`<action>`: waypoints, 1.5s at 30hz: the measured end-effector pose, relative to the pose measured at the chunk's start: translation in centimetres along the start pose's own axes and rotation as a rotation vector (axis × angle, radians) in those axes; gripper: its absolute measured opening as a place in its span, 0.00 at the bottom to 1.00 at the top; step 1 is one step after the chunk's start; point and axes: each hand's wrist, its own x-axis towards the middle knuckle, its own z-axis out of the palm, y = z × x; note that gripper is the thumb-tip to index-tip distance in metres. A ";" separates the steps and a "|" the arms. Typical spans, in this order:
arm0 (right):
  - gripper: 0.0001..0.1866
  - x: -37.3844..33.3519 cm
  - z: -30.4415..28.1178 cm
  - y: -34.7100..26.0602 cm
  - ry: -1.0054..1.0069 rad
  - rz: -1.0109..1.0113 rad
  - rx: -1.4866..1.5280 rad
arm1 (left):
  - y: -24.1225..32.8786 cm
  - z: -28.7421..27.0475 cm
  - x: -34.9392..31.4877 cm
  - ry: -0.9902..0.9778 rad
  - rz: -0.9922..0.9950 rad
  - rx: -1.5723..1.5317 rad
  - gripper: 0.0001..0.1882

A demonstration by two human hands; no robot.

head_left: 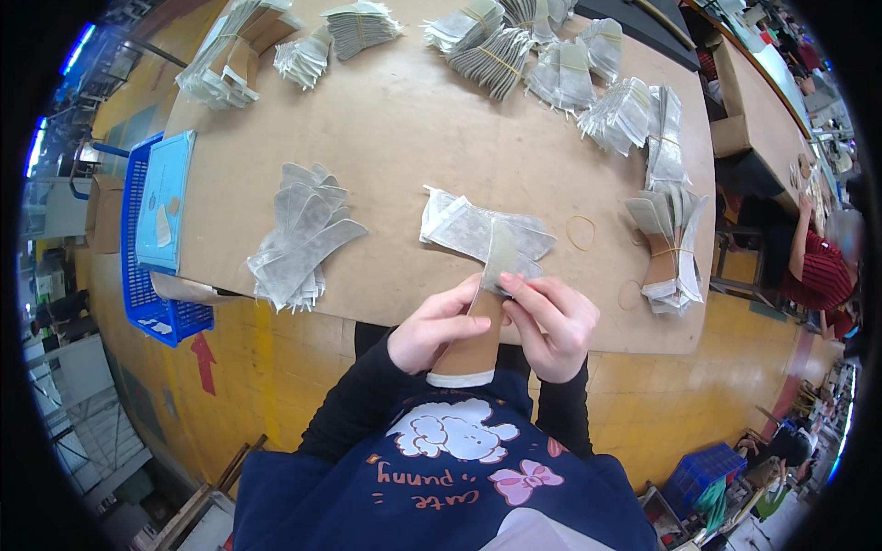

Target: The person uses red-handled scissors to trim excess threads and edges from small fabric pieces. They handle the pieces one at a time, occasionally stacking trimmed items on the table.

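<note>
- The left hand (435, 329) is closed around a stack of long tan-and-grey flat pieces (481, 321), with the thumb laid across the front of the stack.
- The right hand (549, 323) pinches the same stack from the other side, its fingertips (511, 283) resting on the grey upper end.
- The stack is held upright-tilted at the near edge of the counter (404, 138), just above the person's dark blue top, its grey tip reaching over the counter.
- Just behind the stack, a loose pile of grey pieces (469, 228) lies on the counter, touching or nearly touching the held tip.
- To the left, a fanned pile of grey pieces (299, 239) lies well apart from both hands.
- To the right, a loose rubber band (581, 232) lies on the counter, near a banded bundle (669, 248) at the right edge.
- Many more banded bundles (551, 64) lie across the far part of the counter.
- A blue crate (142, 294) stands at the counter's left end with a light blue tray (165, 197) lying on it.
- Another person in a red striped top (818, 271) sits at the next counter, on the right.
</note>
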 end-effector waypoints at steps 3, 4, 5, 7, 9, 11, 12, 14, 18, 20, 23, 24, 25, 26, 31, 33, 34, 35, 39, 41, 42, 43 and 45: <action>0.19 0.0 -0.5 0.2 -0.051 -0.065 -0.101 | 0.0 0.0 -0.4 0.000 -0.004 0.078 0.29; 0.19 0.0 -0.6 0.2 -0.055 -0.084 -0.106 | 0.2 -0.1 -0.6 -0.014 0.019 0.119 0.29; 0.19 0.0 -0.7 0.2 -0.069 -0.096 -0.110 | 0.3 -0.2 -0.6 -0.038 0.062 0.166 0.28; 0.19 -0.1 -0.7 0.2 -0.088 -0.123 -0.106 | 0.5 -0.2 -0.8 -0.044 0.066 0.266 0.26; 0.19 -0.1 -0.7 0.3 -0.087 -0.150 -0.120 | 0.6 -0.2 -0.8 -0.057 0.083 0.348 0.25; 0.19 -0.1 -0.8 0.4 -0.098 -0.170 -0.125 | 0.7 -0.2 -0.9 -0.069 0.110 0.417 0.25; 0.19 -0.1 -0.8 0.4 -0.104 -0.181 -0.121 | 0.8 -0.2 -0.9 -0.072 0.092 0.412 0.25; 0.20 0.0 -0.8 0.4 -0.109 -0.193 -0.104 | 1.0 -0.2 -1.1 -0.092 0.080 0.410 0.25; 0.21 -0.1 -1.1 0.3 -0.116 -0.208 -0.082 | 1.3 -0.3 -1.4 -0.088 0.040 0.342 0.25; 0.21 -0.1 -1.2 0.2 -0.116 -0.219 -0.099 | 1.2 -0.2 -1.4 -0.105 0.077 0.335 0.25; 0.22 -0.3 -1.0 0.1 -0.102 -0.222 -0.135 | 0.9 0.1 -1.3 -0.046 0.145 0.454 0.25; 0.22 -0.3 -0.9 0.1 -0.094 -0.216 -0.137 | 0.8 0.2 -1.2 -0.044 0.147 0.463 0.25; 0.22 -0.4 -0.8 0.2 -0.090 -0.211 -0.137 | 0.7 0.3 -1.1 -0.053 0.158 0.476 0.25; 0.22 -0.5 -0.7 0.2 -0.075 -0.204 -0.118 | 0.7 0.3 -1.1 -0.057 0.178 0.482 0.24; 0.23 -1.2 -0.4 0.4 -0.051 -0.151 -0.046 | 0.6 0.8 -1.1 -0.048 0.125 0.531 0.24; 0.23 -1.4 -0.4 0.4 -0.055 -0.133 0.004 | 0.7 0.9 -1.1 -0.057 0.111 0.532 0.24; 0.23 -1.4 -0.4 0.4 -0.058 -0.121 0.028 | 0.7 0.9 -1.1 -0.060 0.116 0.519 0.23; 0.24 -1.5 -0.4 0.4 -0.063 -0.120 0.036 | 0.7 0.9 -1.1 -0.071 0.137 0.506 0.23; 0.25 -1.6 -0.5 0.3 -0.089 -0.114 0.029 | 0.7 0.8 -1.2 -0.070 0.123 0.549 0.24; 0.26 -1.5 -0.5 0.2 -0.103 -0.141 -0.011 | 0.7 0.7 -1.3 -0.066 0.115 0.569 0.24; 0.26 -1.5 -0.6 0.2 -0.111 -0.166 -0.040 | 0.6 0.7 -1.3 -0.049 0.112 0.589 0.25; 0.26 -1.4 -0.7 0.2 -0.124 -0.184 -0.074 | 0.5 0.7 -1.3 -0.035 0.130 0.608 0.25; 0.26 -1.4 -0.7 0.2 -0.129 -0.190 -0.076 | 0.3 0.6 -1.2 -0.023 0.156 0.619 0.25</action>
